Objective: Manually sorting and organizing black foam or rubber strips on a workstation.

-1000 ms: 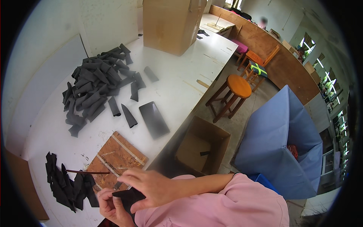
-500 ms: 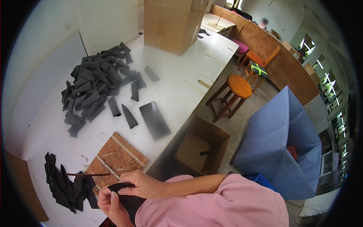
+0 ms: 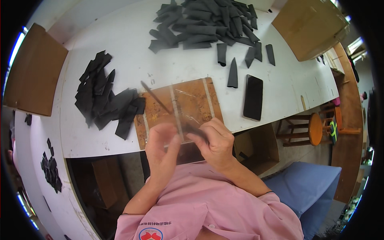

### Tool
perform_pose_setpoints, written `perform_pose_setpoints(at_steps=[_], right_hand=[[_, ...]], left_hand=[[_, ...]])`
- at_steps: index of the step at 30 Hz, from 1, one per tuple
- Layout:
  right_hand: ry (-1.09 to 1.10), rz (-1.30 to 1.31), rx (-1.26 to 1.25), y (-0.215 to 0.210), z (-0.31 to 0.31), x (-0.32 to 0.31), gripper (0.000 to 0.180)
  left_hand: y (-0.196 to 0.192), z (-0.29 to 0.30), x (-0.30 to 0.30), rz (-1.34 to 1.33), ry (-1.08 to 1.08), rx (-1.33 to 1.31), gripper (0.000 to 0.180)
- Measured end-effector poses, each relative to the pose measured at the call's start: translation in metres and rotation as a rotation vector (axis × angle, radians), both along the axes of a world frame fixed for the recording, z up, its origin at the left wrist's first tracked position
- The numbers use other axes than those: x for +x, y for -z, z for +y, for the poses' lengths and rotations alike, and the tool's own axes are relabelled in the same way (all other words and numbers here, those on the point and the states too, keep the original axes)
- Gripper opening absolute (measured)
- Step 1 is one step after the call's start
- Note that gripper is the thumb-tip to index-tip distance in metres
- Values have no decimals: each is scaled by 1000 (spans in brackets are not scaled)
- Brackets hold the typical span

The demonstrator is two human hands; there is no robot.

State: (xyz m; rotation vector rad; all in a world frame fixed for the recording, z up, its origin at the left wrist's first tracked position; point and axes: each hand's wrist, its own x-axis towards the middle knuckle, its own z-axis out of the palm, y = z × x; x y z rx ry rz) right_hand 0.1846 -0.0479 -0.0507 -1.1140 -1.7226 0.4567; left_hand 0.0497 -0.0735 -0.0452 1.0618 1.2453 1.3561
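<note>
My right hand (image 3: 217, 141) pinches a small dark piece (image 3: 195, 131), smeared by motion, that looks like the black fabric pieces on the table. Facing it, my left hand (image 3: 161, 145) is blurred, its thumb apart from its curved fingers and nothing visible between them. Both hands are over the near edge of a worn brown board (image 3: 192, 94) with pale strips. A thin dark stick (image 3: 156, 97) slants over the board toward my hands; whether it is held I cannot tell. Flat black fabric pieces (image 3: 98, 94) are heaped left of the board.
A large pile of dark, tube-like fabric pieces (image 3: 208, 22) covers the far table, with several loose ones nearby. A phone (image 3: 253, 98) lies right of the board. Cardboard boxes (image 3: 34, 72) stand left and far right. Beyond the table's right edge are a wooden stool (image 3: 315, 130) and a blue bin (image 3: 304, 186).
My view has swung left, bringing the board to the middle. My hands, close together on one black piece before, are now apart, and the left one no longer touches it.
</note>
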Motion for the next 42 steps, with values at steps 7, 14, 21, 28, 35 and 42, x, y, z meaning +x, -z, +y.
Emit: perform_pose_setpoints(at_steps=[7, 14, 21, 28, 35, 42], right_hand=[[-42, -116, 155, 18, 6, -4, 22], [-86, -309, 313, 22, 9, -1, 26], [-400, 119, -426, -2, 3, -6, 33], [-233, -266, 98, 11, 12, -33, 12], [-176, -39, -114, 19, 17, -37, 14], [-502, 1057, -1168, 15, 10, -35, 11]], left_hand=[[-15, -3, -10, -98, 65, -158, 15], [-5, 8, -16, -118, 83, -286, 10], [11, 2, -16, 48, 65, -130, 4], [17, 3, -9, 762, -307, 327, 5], [2, 12, -38, -685, 44, -268, 16], [13, 12, -25, -147, -54, -109, 20]])
